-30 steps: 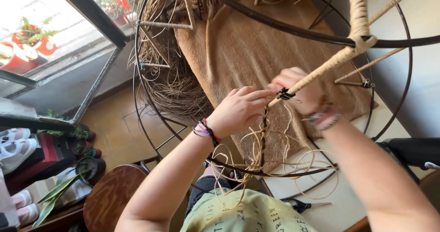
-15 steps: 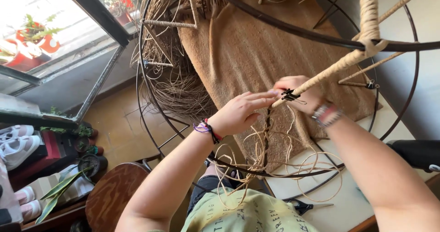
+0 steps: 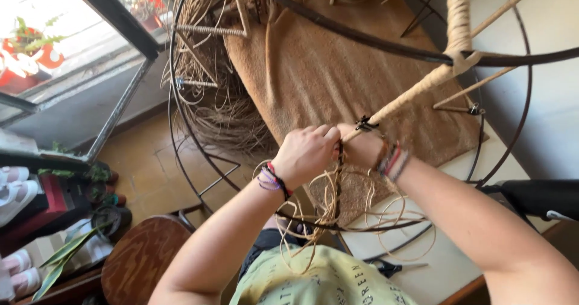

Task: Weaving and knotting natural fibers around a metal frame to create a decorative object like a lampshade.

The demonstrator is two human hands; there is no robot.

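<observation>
A dark round metal frame [image 3: 386,46] stands before me, with a spoke [image 3: 416,91] wrapped in pale cane running down to my hands. A small black clip [image 3: 364,123] pinches the wrap's lower end. My left hand [image 3: 307,154], fingers curled, grips the cane strands at the bare dark rod [image 3: 339,184] just below the clip. My right hand [image 3: 362,147] is closed on the same spot from the other side, touching the left. Loose pale cane strands [image 3: 338,214] loop down from both hands to my lap.
A brown mat [image 3: 338,70] lies behind the frame. Coils of raw cane [image 3: 223,115] pile at the left. Black-handled scissors [image 3: 392,267] lie on the white surface [image 3: 446,263]. A round wooden stool [image 3: 139,269], potted plants and a window are at the left.
My left hand's fingers were stretched toward the clip; now they are curled shut on the strands. Both hands have dropped just below the clip and come together.
</observation>
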